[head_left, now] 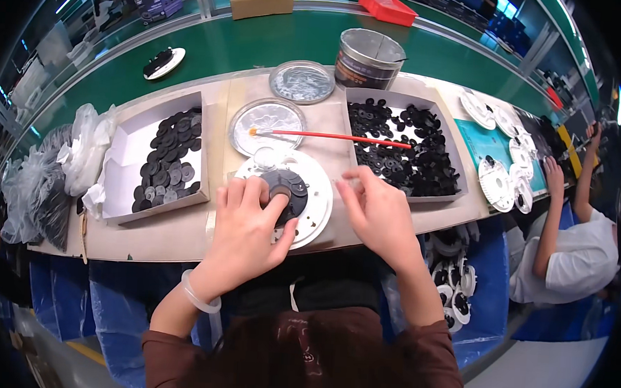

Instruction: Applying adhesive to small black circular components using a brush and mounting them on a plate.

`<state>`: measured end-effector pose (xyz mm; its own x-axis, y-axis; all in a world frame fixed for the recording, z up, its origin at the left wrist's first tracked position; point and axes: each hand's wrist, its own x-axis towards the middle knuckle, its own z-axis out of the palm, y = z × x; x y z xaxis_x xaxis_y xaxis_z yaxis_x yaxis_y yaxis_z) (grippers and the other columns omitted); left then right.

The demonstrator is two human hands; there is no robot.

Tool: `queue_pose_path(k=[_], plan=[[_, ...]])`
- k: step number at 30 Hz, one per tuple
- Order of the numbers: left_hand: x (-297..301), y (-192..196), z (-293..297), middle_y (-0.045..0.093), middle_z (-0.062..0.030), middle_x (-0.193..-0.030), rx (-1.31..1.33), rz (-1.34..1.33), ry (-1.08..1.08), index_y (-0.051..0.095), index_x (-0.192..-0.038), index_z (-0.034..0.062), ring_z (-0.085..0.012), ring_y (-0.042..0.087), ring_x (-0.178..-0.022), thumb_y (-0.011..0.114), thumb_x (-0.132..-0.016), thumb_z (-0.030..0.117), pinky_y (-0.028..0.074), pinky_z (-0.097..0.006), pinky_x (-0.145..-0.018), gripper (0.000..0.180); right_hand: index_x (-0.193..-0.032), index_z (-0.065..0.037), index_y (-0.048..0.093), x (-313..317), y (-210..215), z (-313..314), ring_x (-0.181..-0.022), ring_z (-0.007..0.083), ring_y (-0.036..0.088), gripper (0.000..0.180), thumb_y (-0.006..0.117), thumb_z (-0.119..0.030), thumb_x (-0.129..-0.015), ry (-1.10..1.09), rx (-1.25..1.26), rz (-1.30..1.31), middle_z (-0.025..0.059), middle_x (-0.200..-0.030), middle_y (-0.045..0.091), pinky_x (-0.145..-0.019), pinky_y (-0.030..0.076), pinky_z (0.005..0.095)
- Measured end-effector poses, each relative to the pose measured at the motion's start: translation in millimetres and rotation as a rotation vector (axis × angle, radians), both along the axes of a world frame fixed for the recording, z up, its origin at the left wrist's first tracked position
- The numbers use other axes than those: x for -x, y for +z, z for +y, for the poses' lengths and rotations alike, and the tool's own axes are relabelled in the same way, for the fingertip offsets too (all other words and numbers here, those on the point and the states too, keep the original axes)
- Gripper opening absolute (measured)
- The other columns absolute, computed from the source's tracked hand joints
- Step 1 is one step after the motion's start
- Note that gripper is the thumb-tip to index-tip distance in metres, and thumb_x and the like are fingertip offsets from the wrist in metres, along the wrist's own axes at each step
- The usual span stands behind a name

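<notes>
My left hand [248, 222] is on a white round plate [319, 198] in front of me, its fingers and thumb closed around a black round gear-like part [295, 186] on that plate. The fingers hide some of the part. Just right of the plate, my right hand [382, 215] hovers with its fingers bent and the thumb apart from the index finger; nothing shows between them. Beyond the plate, a red-handled brush [341, 136] lies across a round grease-smeared lid [240, 129], its handle reaching over the right-hand box.
A box of black discs [111, 176] sits left; another box [433, 197] holds small black parts. Behind are a second lid [302, 81] and a grey tub [366, 63]. Plastic bags [44, 180] lie far left, white plates [497, 184] right, near a co-worker [570, 257].
</notes>
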<state>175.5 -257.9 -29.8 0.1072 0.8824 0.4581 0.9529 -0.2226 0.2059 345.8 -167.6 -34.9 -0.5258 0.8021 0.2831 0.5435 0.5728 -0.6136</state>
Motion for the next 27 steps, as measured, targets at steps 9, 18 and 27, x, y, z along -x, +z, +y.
queue_pose_path(k=[9,18,27], plan=[[3,-1,0,0.041,-0.0073,-0.073,-0.091,-0.02,-0.066,0.056,-0.064,0.0021,-0.0239,0.038,-0.076,0.068,-0.064,0.027,0.03,-0.035,-0.07,0.027,-0.106,-0.009,0.056,17,-20,4,-0.064,0.0302,0.057,0.028,0.052,-0.01,-0.079,0.141,-0.158,0.016,0.0135,-0.078,0.059,-0.057,0.046,0.0349],[15,-10,7,0.042,-0.008,-0.075,-0.058,-0.119,-0.159,0.054,-0.068,0.0023,-0.0245,0.041,-0.076,0.067,-0.066,0.026,0.032,-0.035,-0.067,0.027,-0.091,-0.005,0.061,33,15,22,-0.066,0.0279,0.059,0.019,0.052,-0.006,-0.074,0.153,-0.231,-0.145,0.0134,-0.076,0.06,-0.059,0.047,0.0345],[3,-19,8,0.049,-0.0204,-0.096,0.029,-0.096,-0.106,0.058,-0.085,-0.0016,-0.0387,0.043,-0.095,0.062,-0.07,0.021,0.034,-0.044,-0.082,0.027,-0.071,-0.007,0.067,230,10,46,-0.07,0.0289,0.06,0.021,0.062,-0.02,-0.056,0.734,-0.473,-0.456,0.014,-0.07,0.062,-0.064,0.047,0.0395]])
